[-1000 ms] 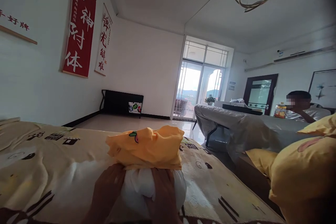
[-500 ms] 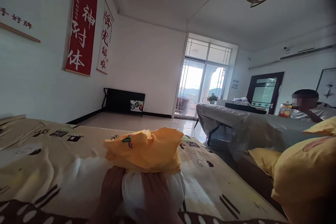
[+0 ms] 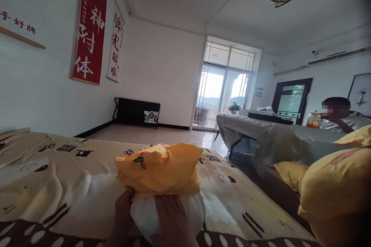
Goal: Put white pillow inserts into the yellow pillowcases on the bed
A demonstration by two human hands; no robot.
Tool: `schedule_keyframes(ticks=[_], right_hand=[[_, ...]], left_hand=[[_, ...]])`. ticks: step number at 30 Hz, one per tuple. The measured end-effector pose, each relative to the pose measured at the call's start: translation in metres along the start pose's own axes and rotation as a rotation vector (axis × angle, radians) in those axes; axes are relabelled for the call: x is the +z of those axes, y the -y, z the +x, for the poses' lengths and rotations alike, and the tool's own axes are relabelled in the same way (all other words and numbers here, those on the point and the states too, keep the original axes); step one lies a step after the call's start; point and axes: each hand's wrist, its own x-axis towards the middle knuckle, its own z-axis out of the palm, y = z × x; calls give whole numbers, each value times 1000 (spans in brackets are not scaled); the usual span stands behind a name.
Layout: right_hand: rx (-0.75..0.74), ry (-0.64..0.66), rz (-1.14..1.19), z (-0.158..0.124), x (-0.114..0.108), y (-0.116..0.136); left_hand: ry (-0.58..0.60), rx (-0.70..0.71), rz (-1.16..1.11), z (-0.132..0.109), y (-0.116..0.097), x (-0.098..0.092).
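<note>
A yellow pillowcase (image 3: 162, 168) with a small printed motif covers the far part of a white pillow insert (image 3: 145, 214), whose near part shows bare. My left hand (image 3: 123, 208) grips the left side of the pillow at the yellow cloth's edge, its fingertips partly hidden. On top of the white insert lies my right hand (image 3: 172, 216), fingers pointing forward and reaching under the edge of the yellow cloth. A beige patterned blanket (image 3: 92, 197) lies beneath.
At the right are filled yellow pillows (image 3: 333, 189). Behind them, a person (image 3: 337, 114) sits at a table under a plastic cover (image 3: 261, 125). A black folded frame (image 3: 130, 111) leans near the far wall.
The yellow cloth bulges fuller and reaches slightly nearer over the white insert. My left hand has shifted a little outward, and my right fingers have slid a bit at the cloth's edge.
</note>
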Motion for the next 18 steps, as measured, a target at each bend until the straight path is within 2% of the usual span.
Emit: schedule_keyframes(ticks=[3, 7, 10, 13, 18], right_hand=[[-96, -70, -34, 5, 7, 0], [-146, -299, -18, 6, 14, 2], [-196, -292, -10, 8, 4, 3], [-219, -308, -14, 9, -7, 3], [-190, -450, -27, 4, -10, -3]], left_hand=[[-10, -61, 6, 3, 7, -3], [-3, -73, 21, 5, 11, -7], [-28, -44, 48, 7, 11, -6], [-73, 12, 84, 8, 10, -4], [-94, 209, 120, 6, -7, -9]])
